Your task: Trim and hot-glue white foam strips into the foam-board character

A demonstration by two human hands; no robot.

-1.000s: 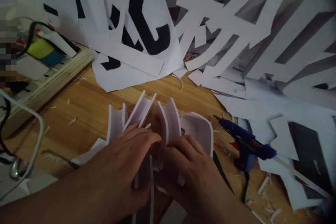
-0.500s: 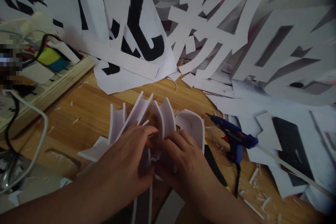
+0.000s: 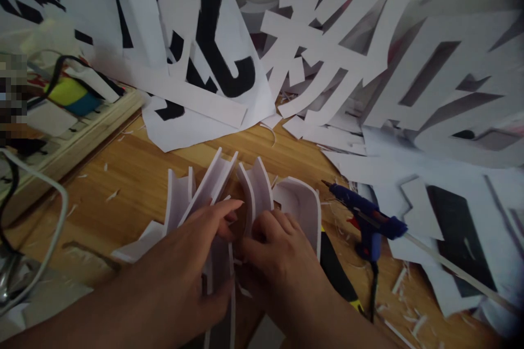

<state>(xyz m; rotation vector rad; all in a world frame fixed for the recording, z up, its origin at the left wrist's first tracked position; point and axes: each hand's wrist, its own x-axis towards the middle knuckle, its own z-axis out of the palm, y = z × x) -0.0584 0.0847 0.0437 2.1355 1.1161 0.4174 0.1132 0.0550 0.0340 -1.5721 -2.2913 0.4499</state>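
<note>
A white foam-board letter [image 3: 256, 191] with raised side walls forming open channels stands under both hands on the wooden table. My left hand [image 3: 176, 267] lies over its left side, with thumb and fingers spread apart across a channel. On the right side, my right hand [image 3: 282, 256] has its fingers curled in against the wall of the curved channel; the fingertips are partly hidden. A rounded corner piece [image 3: 301, 196] of the letter rises just beyond the right knuckles. A blue glue gun [image 3: 366, 212] with a white glue stick in its back lies to the right.
A black and yellow tool [image 3: 338, 270] lies by my right wrist. White cut-out characters [image 3: 323, 43] and paper with black shapes [image 3: 225, 38] lean at the back. At left are a power strip [image 3: 82, 136] and cables [image 3: 61, 229]; a black flat object [image 3: 460, 234] and scraps lie right.
My left thumb has drawn down and away from the fingers, opening the hand's grasp. My right fingers have curled in more tightly. The view has shifted slightly; the glue gun stays where it lay.
</note>
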